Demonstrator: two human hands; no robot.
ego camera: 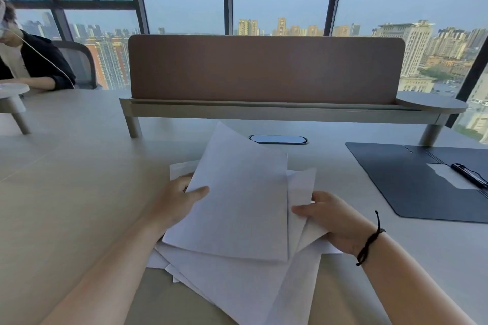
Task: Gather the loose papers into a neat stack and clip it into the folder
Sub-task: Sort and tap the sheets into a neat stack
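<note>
Several loose white papers (237, 219) lie fanned and crooked on the pale desk in front of me. My left hand (177, 200) grips the left edge of the top sheets, thumb on top, lifting them slightly. My right hand (332, 219), with a black cord on the wrist, pinches the right edges of the sheets. More sheets (237, 287) lie flat underneath, toward me. A dark open folder (412, 182) lies flat at the right, apart from the papers, with a black clip (470, 175) near its right side over a white slip.
A brown divider screen on a raised shelf (264, 111) runs across the desk's back. An oval cable port (278, 139) sits just beyond the papers. Another person in a dark sleeve (39, 66) sits at the far left, next to a small white stand (13, 103).
</note>
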